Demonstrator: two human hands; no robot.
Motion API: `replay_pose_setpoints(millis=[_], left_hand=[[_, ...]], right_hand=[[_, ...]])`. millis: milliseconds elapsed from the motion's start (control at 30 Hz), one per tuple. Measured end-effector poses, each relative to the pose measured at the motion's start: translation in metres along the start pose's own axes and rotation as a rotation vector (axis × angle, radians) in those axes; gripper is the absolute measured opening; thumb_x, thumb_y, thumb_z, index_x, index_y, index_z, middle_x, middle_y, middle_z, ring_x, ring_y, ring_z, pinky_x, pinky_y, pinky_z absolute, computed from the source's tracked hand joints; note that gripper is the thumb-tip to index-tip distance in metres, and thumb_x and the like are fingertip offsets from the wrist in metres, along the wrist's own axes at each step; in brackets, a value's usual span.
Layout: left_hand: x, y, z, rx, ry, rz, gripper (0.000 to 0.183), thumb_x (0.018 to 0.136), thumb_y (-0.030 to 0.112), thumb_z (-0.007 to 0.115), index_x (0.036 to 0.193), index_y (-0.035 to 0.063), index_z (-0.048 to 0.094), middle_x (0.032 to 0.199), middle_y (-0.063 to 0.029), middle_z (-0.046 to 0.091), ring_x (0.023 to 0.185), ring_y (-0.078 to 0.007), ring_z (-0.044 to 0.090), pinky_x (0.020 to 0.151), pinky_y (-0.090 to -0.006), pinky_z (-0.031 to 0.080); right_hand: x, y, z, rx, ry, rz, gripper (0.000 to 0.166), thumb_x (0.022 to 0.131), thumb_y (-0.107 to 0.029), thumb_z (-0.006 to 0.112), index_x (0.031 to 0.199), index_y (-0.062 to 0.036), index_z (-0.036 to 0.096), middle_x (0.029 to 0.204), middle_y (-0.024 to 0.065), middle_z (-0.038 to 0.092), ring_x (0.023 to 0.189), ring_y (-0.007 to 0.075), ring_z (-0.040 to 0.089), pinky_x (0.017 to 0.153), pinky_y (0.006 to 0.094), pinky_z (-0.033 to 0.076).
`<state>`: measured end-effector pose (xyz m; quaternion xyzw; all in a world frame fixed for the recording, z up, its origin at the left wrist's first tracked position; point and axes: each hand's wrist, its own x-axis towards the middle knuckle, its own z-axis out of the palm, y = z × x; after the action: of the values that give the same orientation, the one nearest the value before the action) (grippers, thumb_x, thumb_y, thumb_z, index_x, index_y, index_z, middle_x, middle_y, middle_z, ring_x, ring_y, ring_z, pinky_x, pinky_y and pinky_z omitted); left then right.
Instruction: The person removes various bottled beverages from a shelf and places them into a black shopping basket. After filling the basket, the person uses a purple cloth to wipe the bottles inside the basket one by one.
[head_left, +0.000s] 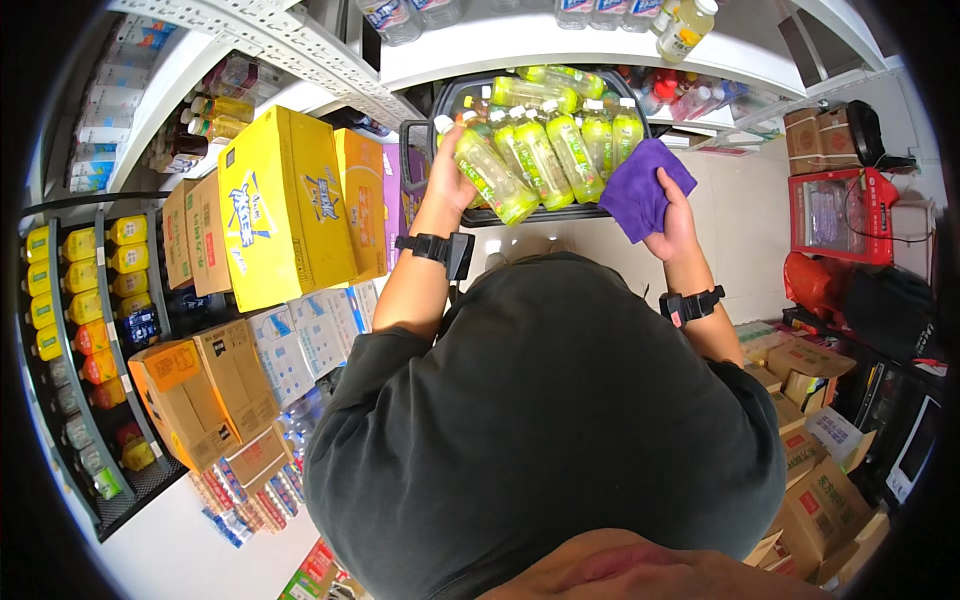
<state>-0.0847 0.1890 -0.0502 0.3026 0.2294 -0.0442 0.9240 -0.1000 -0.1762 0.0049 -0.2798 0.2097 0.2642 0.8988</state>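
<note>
In my left hand (448, 174) is a green-labelled drink bottle (491, 172) with a white cap, tilted over the left front part of a dark plastic crate (480, 219). Several similar green-labelled bottles (541, 157) lean beside it in the crate, caps towards the far side, and others lie crosswise at the back. My right hand (671, 214) grips a folded purple cloth (643, 187) at the crate's right front corner, its thumb on top. The cloth hides that corner. Whether the held bottle rests on the ones below, I cannot tell.
White metal shelving (585, 56) with clear bottles stands beyond the crate. Stacked cartons, a yellow one (277, 210) among them, rise at left before a drinks rack (97, 300). At right are a red box (840, 217) and open cardboard boxes (817, 495).
</note>
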Motion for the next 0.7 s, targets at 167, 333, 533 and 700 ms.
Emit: replay_pose_setpoints(millis=[167,333,533,700], left_hand=[[-0.052,0.052,0.052,-0.259,-0.254,-0.046,0.041,0.099,0.050,0.056,0.112,0.0112,0.061,0.100,-0.0137,0.065,0.088,-0.0317,0.063,0.083,-0.0468,0.055],[-0.067,0.077,0.082,-0.256,-0.407,0.085,0.040,0.095,0.046,0.057,0.112,0.0108,0.061,0.102,-0.0140,0.062,0.093,-0.0337,0.062,0.088,-0.0494,0.052],[-0.089,0.074,0.128,-0.160,-0.353,0.182,0.034,0.103,0.042,0.051,0.114,0.0113,0.061,0.106,-0.0068,0.067,0.095,-0.0205,0.067,0.088,-0.0376,0.056],[-0.098,0.093,0.115,-0.112,-0.226,0.291,0.029,0.102,0.041,0.052,0.106,0.0123,0.057,0.092,-0.0085,0.066,0.087,-0.0231,0.066,0.081,-0.0379,0.056]], right_hand=[[0.006,0.029,0.032,-0.136,-0.008,-0.005,0.043,0.104,-0.033,0.059,0.136,-0.0034,0.058,0.127,0.0135,0.069,0.115,0.0283,0.069,0.104,0.0453,0.054],[0.017,0.048,0.121,-0.325,-0.117,-0.018,0.041,0.105,-0.030,0.059,0.135,-0.0034,0.058,0.125,0.0108,0.070,0.112,0.0233,0.070,0.100,0.0388,0.056],[0.021,0.072,0.234,-1.102,-0.580,-0.713,0.045,0.103,-0.022,0.061,0.143,-0.0026,0.055,0.151,0.0127,0.050,0.138,0.0252,0.050,0.114,0.0361,0.040],[0.010,0.069,0.218,-1.339,-0.934,-0.848,0.053,0.097,-0.013,0.057,0.149,-0.0055,0.051,0.168,0.0218,0.025,0.153,0.0371,0.030,0.123,0.0414,0.026]])
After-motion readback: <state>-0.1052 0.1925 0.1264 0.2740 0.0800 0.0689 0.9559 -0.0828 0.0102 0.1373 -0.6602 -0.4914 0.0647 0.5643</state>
